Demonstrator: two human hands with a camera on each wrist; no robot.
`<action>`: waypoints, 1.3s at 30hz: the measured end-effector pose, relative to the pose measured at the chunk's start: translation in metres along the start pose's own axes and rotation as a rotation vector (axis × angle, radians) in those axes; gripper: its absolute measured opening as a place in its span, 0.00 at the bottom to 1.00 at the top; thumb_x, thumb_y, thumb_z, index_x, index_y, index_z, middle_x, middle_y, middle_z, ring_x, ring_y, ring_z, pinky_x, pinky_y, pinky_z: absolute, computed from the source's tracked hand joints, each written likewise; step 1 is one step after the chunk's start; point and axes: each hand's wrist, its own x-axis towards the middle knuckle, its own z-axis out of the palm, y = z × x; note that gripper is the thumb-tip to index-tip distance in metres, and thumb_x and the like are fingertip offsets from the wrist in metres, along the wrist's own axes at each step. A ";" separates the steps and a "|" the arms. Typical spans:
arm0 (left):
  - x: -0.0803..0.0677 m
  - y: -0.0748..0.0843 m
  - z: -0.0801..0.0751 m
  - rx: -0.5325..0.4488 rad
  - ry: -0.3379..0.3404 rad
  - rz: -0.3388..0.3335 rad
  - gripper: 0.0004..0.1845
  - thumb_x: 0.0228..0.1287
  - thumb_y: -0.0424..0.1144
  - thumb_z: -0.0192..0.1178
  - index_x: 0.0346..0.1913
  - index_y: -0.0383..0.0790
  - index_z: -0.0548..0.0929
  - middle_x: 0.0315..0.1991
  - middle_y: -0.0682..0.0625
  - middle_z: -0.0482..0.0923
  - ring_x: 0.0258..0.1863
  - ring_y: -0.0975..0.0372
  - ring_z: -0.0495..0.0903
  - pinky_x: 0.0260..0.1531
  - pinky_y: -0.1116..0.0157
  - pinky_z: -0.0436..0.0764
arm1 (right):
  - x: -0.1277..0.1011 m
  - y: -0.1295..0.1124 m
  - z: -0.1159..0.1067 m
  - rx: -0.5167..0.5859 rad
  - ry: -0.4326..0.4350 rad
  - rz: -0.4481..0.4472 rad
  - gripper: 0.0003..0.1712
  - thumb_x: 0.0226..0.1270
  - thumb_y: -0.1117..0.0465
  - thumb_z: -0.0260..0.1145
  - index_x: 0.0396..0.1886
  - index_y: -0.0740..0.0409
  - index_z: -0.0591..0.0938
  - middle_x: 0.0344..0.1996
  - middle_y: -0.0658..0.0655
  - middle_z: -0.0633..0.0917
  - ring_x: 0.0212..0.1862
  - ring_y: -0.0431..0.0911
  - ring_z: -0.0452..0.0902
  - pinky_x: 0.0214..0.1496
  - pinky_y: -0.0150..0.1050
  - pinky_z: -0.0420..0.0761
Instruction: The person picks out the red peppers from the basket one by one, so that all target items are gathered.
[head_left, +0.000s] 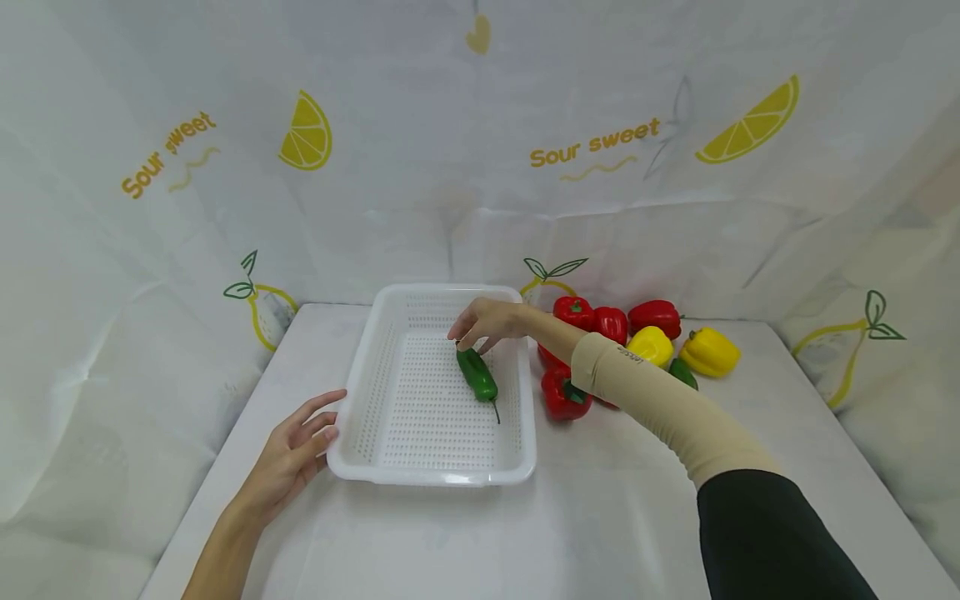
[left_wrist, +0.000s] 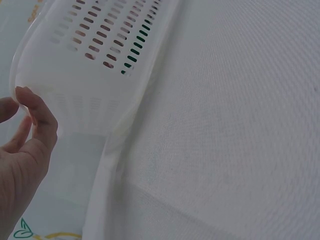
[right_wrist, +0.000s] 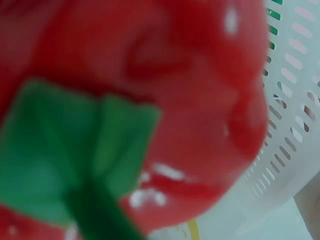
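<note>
A white perforated plastic basket (head_left: 442, 400) stands on the table. My left hand (head_left: 296, 450) is at its left rim; in the left wrist view the thumb and fingers (left_wrist: 42, 117) pinch the rim of the basket wall (left_wrist: 65, 70). My right hand (head_left: 487, 323) reaches over the basket's right side and holds a long green chili pepper (head_left: 477, 375) by its far, blunt end. The pepper's thin stem points toward me, over the basket floor. Its held end is partly hidden by my fingers.
Right of the basket lie several red bell peppers (head_left: 564, 395), two yellow ones (head_left: 708, 352) and a green pepper (head_left: 682, 373), partly beneath my right forearm. A red bell pepper (right_wrist: 200, 120) fills most of the right wrist view. A white printed curtain (head_left: 420, 167) hangs behind.
</note>
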 end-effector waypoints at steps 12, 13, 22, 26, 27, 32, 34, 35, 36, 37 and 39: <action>0.000 0.000 0.000 0.013 0.006 0.002 0.30 0.73 0.28 0.46 0.75 0.39 0.52 0.51 0.51 0.73 0.49 0.66 0.78 0.44 0.65 0.85 | 0.002 -0.001 -0.002 0.012 0.018 0.055 0.32 0.62 0.68 0.66 0.66 0.65 0.68 0.65 0.66 0.72 0.57 0.51 0.78 0.61 0.54 0.79; 0.000 0.001 0.000 0.015 0.008 0.001 0.30 0.73 0.28 0.46 0.75 0.40 0.52 0.51 0.51 0.73 0.49 0.66 0.79 0.44 0.65 0.85 | 0.003 0.000 -0.002 0.017 0.011 0.066 0.33 0.62 0.69 0.66 0.66 0.65 0.68 0.65 0.65 0.72 0.58 0.51 0.78 0.61 0.54 0.79; -0.001 -0.001 -0.001 0.012 0.003 0.003 0.30 0.73 0.28 0.45 0.75 0.40 0.52 0.52 0.51 0.74 0.50 0.65 0.78 0.45 0.65 0.85 | 0.014 0.007 0.005 0.057 -0.032 0.142 0.34 0.58 0.70 0.69 0.65 0.60 0.69 0.61 0.63 0.74 0.56 0.51 0.78 0.56 0.50 0.83; 0.000 -0.001 -0.002 0.006 0.004 -0.002 0.30 0.73 0.28 0.45 0.75 0.40 0.53 0.53 0.50 0.74 0.51 0.65 0.79 0.46 0.64 0.85 | 0.015 0.006 0.010 0.082 -0.072 0.183 0.34 0.57 0.70 0.70 0.63 0.58 0.71 0.59 0.61 0.74 0.54 0.49 0.78 0.54 0.50 0.84; 0.000 -0.001 -0.002 0.006 0.004 -0.003 0.30 0.73 0.28 0.45 0.75 0.41 0.53 0.53 0.50 0.74 0.51 0.65 0.79 0.46 0.64 0.85 | 0.015 0.006 0.010 0.094 -0.083 0.189 0.33 0.57 0.70 0.70 0.63 0.58 0.71 0.58 0.61 0.74 0.54 0.49 0.78 0.54 0.51 0.84; 0.000 -0.001 -0.002 0.011 0.006 -0.004 0.30 0.73 0.28 0.45 0.75 0.40 0.53 0.54 0.50 0.73 0.52 0.65 0.79 0.46 0.64 0.85 | 0.010 0.002 0.013 0.139 -0.128 0.189 0.31 0.59 0.70 0.68 0.63 0.56 0.72 0.59 0.60 0.75 0.53 0.49 0.79 0.57 0.57 0.81; 0.000 -0.001 -0.002 0.014 0.008 -0.004 0.30 0.73 0.28 0.45 0.75 0.41 0.53 0.54 0.49 0.73 0.52 0.65 0.79 0.46 0.64 0.85 | 0.007 0.000 0.014 0.140 -0.139 0.175 0.30 0.60 0.70 0.68 0.63 0.56 0.73 0.60 0.60 0.76 0.54 0.49 0.80 0.60 0.57 0.79; 0.000 -0.001 -0.002 0.014 0.009 -0.004 0.30 0.73 0.28 0.45 0.75 0.41 0.53 0.54 0.49 0.74 0.51 0.65 0.79 0.46 0.64 0.85 | 0.006 0.000 0.014 0.138 -0.143 0.165 0.29 0.61 0.69 0.67 0.62 0.56 0.73 0.60 0.60 0.77 0.55 0.49 0.80 0.61 0.57 0.78; 0.000 -0.001 -0.001 0.014 0.011 -0.004 0.30 0.73 0.29 0.46 0.75 0.41 0.54 0.53 0.50 0.74 0.51 0.65 0.79 0.46 0.64 0.85 | 0.005 -0.001 0.014 0.133 -0.147 0.156 0.28 0.61 0.69 0.67 0.62 0.56 0.74 0.61 0.60 0.77 0.55 0.49 0.80 0.62 0.57 0.77; 0.000 -0.001 -0.001 0.013 0.011 -0.004 0.30 0.73 0.28 0.46 0.75 0.41 0.54 0.53 0.50 0.74 0.51 0.64 0.79 0.46 0.64 0.85 | 0.003 -0.001 0.015 0.123 -0.154 0.146 0.27 0.62 0.69 0.67 0.62 0.56 0.75 0.61 0.60 0.77 0.56 0.49 0.79 0.62 0.57 0.77; 0.001 -0.001 0.000 0.006 0.005 0.003 0.30 0.73 0.28 0.45 0.75 0.40 0.54 0.53 0.49 0.74 0.51 0.63 0.79 0.46 0.63 0.85 | -0.001 -0.002 0.016 0.102 -0.165 0.135 0.26 0.62 0.68 0.66 0.61 0.56 0.76 0.62 0.61 0.77 0.57 0.49 0.79 0.63 0.57 0.77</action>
